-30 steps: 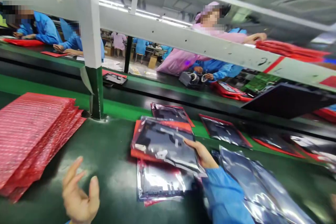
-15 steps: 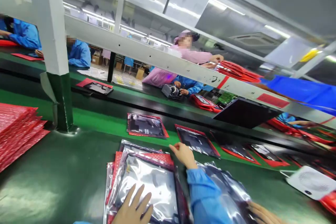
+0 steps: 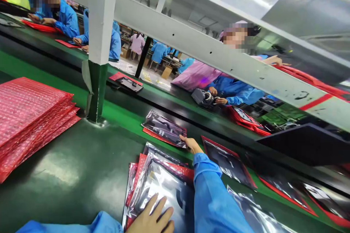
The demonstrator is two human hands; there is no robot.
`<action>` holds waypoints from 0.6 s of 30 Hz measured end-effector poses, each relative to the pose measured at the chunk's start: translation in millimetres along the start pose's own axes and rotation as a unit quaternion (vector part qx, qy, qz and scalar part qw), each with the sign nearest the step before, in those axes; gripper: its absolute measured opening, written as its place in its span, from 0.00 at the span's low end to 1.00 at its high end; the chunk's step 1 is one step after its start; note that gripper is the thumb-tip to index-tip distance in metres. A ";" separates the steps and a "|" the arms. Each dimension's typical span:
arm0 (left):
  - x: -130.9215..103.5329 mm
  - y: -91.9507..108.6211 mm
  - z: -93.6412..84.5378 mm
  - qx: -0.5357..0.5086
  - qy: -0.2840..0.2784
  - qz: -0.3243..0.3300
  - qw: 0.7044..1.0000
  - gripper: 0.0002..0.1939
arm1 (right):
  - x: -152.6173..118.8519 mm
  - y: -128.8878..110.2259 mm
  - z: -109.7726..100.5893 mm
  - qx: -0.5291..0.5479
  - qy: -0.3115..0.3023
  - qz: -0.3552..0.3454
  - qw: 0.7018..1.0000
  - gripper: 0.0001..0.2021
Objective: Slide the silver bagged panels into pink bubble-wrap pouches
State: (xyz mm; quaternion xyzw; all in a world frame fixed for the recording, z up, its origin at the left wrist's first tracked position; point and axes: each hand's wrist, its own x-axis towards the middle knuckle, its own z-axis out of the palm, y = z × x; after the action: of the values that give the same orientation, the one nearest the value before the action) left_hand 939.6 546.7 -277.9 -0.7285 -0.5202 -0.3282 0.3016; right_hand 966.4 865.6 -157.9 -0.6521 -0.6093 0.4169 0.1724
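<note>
My left hand point(image 3: 153, 216) lies flat, fingers spread, on the shiny clear bag at the top of a stack of bagged panels point(image 3: 164, 178). Red bubble-wrap sheets stick out between the layers. My right hand point(image 3: 193, 145) reaches forward in a blue sleeve and pinches the near right corner of a dark flat panel in a clear bag point(image 3: 165, 127). That panel sits on the green strip beyond the stack, with red wrap showing under its near edge. What the dark panel is, I cannot make out.
Red bubble-wrap bags point(image 3: 32, 113) are piled at left, beside a post point(image 3: 100, 43). More bagged panels point(image 3: 229, 162) line the strip to the right. A dark screen point(image 3: 306, 145) stands at right. Co-workers in blue and pink sit or stand across the bench.
My right hand has moved forward onto the bagged panel's corner, and the panel has shifted slightly. My left hand stays on the stack. Another person's hand at lower right has gone from view.
</note>
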 end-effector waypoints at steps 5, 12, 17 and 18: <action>3.3 -12.1 -17.3 -0.276 -0.039 -0.117 0.953 0.21 | -98.5 -1.9 -1.1 0.186 -0.060 -0.060 0.979 0.24; 62.5 -95.5 -70.7 -0.705 0.071 -0.617 0.341 0.28 | -252.4 115.2 -7.9 0.282 -0.151 -0.090 0.943 0.30; 57.9 -109.5 -80.6 -0.565 0.070 -0.758 0.317 0.10 | -289.3 189.7 9.9 0.173 -0.039 -0.067 0.982 0.34; 54.1 -111.4 -82.6 -0.546 0.078 -0.763 0.337 0.07 | -293.2 195.8 7.9 0.187 -0.015 -0.041 0.981 0.36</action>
State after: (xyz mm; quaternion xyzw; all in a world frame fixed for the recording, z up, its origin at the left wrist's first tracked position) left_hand 832.7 543.4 -174.4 0.0130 -0.5287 -0.6814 -0.5060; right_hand 1114.4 549.5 -208.3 -0.5767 -0.5491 0.5259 0.2991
